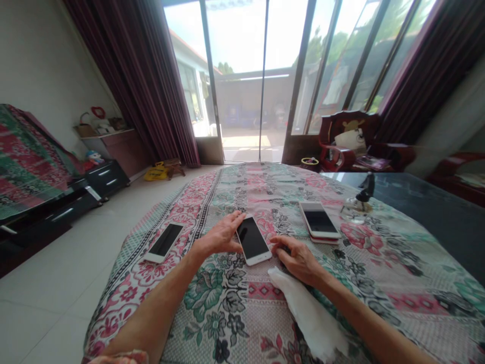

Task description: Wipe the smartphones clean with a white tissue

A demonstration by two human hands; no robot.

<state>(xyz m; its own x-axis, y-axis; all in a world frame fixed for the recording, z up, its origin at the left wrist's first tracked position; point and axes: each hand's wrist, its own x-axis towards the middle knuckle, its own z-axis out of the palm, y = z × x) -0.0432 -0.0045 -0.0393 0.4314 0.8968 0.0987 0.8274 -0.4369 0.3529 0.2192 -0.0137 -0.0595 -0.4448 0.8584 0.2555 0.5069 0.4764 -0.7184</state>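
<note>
A white smartphone (253, 240) with a dark screen lies face up on the flowered tablecloth, between my hands. My left hand (223, 233) is at its left edge, fingers stretched towards the top corner and thumb lower down, apart from the fingers. Just off the phone's right edge is my right hand (297, 257), its fingers loosely bent and apart, with nothing visible in them. A crumpled white tissue or cloth (303, 313) lies below my right hand and forearm. Another white phone (165, 243) rests on the left. At the right, a white phone (320, 221) sits on top of a reddish-edged one.
The patterned tablecloth (223, 323) covers the rounded table. A clear bottle with a black pump top (366, 194) stands at the right, beside a dark tabletop (428, 202). Beyond are a carved wooden chair (337, 151), glass doors and purple curtains (151, 86). A yellow bag (156, 172) lies on the floor.
</note>
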